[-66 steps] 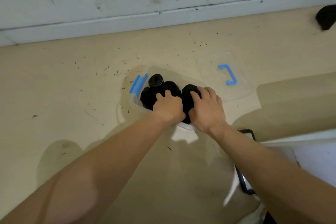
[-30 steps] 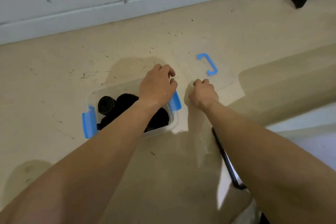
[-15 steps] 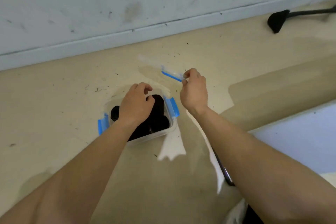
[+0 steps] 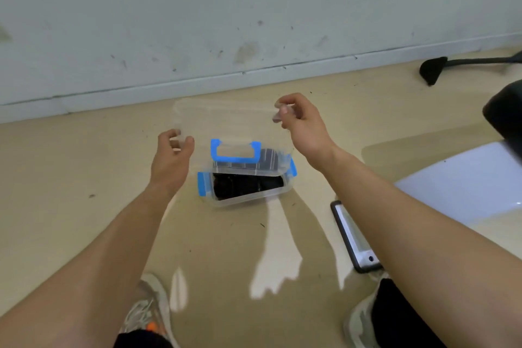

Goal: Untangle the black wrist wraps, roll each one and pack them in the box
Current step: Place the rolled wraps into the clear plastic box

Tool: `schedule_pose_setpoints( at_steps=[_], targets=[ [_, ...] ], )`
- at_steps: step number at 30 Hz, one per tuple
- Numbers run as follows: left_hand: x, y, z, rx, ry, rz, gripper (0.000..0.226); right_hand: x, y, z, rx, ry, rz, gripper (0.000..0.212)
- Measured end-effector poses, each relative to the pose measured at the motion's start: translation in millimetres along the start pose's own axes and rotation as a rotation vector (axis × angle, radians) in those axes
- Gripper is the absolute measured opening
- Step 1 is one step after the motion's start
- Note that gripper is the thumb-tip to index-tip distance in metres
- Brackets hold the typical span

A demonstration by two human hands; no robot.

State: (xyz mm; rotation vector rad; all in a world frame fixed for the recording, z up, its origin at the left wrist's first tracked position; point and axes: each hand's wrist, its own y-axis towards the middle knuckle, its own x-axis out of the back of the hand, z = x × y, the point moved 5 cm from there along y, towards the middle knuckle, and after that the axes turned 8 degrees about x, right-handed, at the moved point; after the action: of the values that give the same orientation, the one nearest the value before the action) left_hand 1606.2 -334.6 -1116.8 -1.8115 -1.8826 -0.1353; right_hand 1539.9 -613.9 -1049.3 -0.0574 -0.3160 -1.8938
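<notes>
A clear plastic box (image 4: pixel 278 194) with blue side clips sits on the beige floor in the middle of the view. Rolled black wrist wraps (image 4: pixel 245 185) fill it. I hold the clear lid (image 4: pixel 226 124) tilted in the air above the box, its blue handle (image 4: pixel 236 152) hanging at the lower edge. My left hand (image 4: pixel 171 158) pinches the lid's left edge. My right hand (image 4: pixel 300 121) pinches its upper right corner.
A grey wall with a baseboard (image 4: pixel 254 72) runs behind the box. A black chair base leg (image 4: pixel 432 72) lies at the far right, a white surface (image 4: pixel 466 183) nearer. A black-framed object (image 4: pixel 354 237) lies on the floor under my right forearm. My shoes (image 4: pixel 149 308) show below.
My right hand lifted the lid off the floor and brought it over the box. My left hand left the wraps in the box and took the lid's left edge.
</notes>
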Motion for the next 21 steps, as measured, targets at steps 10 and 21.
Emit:
schedule_pose_setpoints(
  at_steps=[10,21],
  targets=[
    [-2,-1,49,0.226,0.013,0.095,0.021,-12,-24,-74,-0.325,-0.182,-0.008,0.030],
    [-37,33,82,0.251,0.219,0.004,0.046,-28,-17,-177,-0.422,-0.559,0.148,0.023]
  ],
)
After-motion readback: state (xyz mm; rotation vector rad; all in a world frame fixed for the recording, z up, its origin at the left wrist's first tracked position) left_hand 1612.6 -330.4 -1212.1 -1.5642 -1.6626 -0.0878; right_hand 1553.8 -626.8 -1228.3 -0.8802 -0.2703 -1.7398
